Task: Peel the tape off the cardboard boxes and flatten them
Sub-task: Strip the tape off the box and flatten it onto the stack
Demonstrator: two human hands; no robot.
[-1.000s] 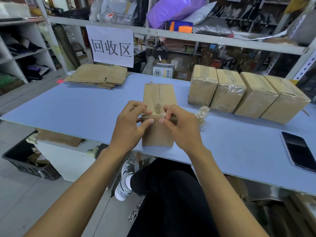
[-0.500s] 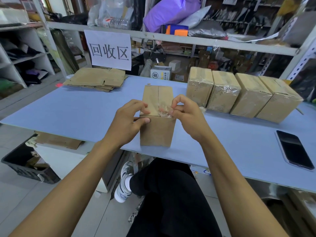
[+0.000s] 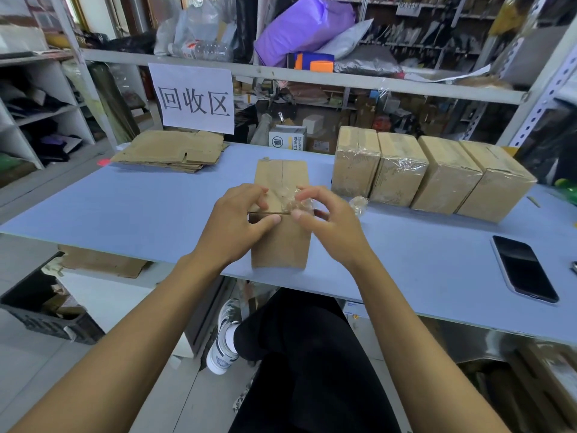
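Centre of frame, nearest the viewer: the box in hand (image 3: 281, 242) stands at the near edge of the blue tabletop (image 3: 125, 214), its top seam already bare of tape along most of its length. The left hand (image 3: 237, 223) holds the box's left upper edge, thumb on the near face and fingers curled over the top. The right hand (image 3: 324, 220) pinches a crumpled strip of clear tape (image 3: 293, 198) between thumb and fingertips at the seam; whether the strip is fully free of the cardboard cannot be told.

Just right of that hand lies a discarded tape wad (image 3: 358, 204). At right, near the tabletop edge, lies a phone (image 3: 524, 270).

Further back, right of centre, four taped boxes (image 3: 431, 173) stand side by side, touching, still sealed. Upper left, a stack of flattened cardboard (image 3: 175, 151) lies beneath a paper sign (image 3: 195, 98).

Risks, as judged: the thin tape may tear and leave a remnant on the seam; a sharp pull may strip the cardboard's surface or tip the box off the near edge if the left hand slackens; sticky tape may cling to the fingers.
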